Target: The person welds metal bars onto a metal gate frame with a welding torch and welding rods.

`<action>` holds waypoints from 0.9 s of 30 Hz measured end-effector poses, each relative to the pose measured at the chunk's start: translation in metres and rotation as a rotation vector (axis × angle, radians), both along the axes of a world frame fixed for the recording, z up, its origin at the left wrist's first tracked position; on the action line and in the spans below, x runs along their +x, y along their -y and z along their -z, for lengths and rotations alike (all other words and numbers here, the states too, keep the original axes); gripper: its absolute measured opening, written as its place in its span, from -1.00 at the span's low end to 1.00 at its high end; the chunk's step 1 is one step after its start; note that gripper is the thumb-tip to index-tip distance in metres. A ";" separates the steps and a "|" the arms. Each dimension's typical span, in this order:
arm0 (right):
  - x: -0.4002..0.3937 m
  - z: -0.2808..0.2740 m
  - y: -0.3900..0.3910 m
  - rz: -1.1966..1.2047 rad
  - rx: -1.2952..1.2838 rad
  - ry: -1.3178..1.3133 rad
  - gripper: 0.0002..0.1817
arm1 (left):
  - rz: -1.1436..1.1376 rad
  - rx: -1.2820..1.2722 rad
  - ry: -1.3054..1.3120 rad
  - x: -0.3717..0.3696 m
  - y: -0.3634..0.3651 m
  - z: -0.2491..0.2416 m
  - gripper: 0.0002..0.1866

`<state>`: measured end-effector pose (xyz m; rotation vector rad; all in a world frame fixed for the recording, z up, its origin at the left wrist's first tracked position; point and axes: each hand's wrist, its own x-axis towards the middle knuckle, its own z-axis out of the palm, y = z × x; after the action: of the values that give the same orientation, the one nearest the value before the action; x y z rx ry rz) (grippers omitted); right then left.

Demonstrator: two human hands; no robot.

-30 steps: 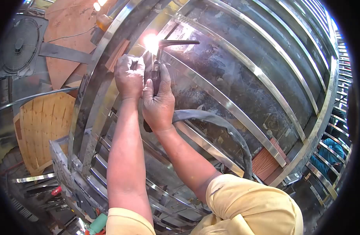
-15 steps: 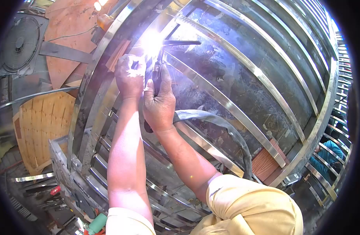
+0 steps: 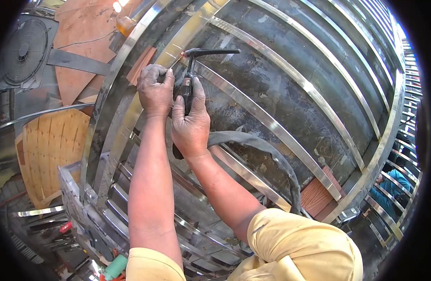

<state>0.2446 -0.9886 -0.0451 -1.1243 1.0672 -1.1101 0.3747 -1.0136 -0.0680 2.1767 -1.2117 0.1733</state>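
Note:
My right hand (image 3: 192,124) grips the handle of a TIG welding torch (image 3: 189,70), its long back cap pointing right. The torch head is close to a steel frame bar (image 3: 189,35), where a small spot glows orange. My left hand (image 3: 155,93) is closed in a pinch to the left of the torch. A thin welding rod (image 3: 176,62) runs from its fingertips toward the glowing spot. From below the right hand, a grey sheathed torch cable (image 3: 253,139) curves away to the right and down.
Shiny metal slats (image 3: 271,122) cross the dark metal sheet (image 3: 253,70). A reddish wood piece (image 3: 143,65) lies by the left hand, another wood block (image 3: 318,192) at lower right. A fan grille (image 3: 23,50) is at upper left. A person in a blue sleeve (image 3: 396,185) is beyond the slats.
The bright white arc at the torch tip has gone out, leaving a small orange glow. The left fingers have shifted slightly; the torch and right hand stay nearly in place.

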 end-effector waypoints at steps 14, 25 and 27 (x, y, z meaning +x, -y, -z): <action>-0.001 0.000 -0.001 0.011 0.027 0.035 -0.37 | 0.002 -0.023 0.015 -0.002 0.001 -0.001 -0.86; 0.001 0.006 -0.003 -0.043 -0.003 -0.058 -0.35 | 0.000 -0.041 -0.034 -0.006 0.001 -0.003 -0.88; 0.004 0.010 -0.004 -0.025 -0.022 -0.065 -0.36 | 0.007 -0.051 0.048 -0.005 0.001 -0.002 -0.88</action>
<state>0.2485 -0.9850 -0.0549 -1.1950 1.0912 -1.0738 0.3698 -1.0150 -0.0665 2.1355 -1.2279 0.2517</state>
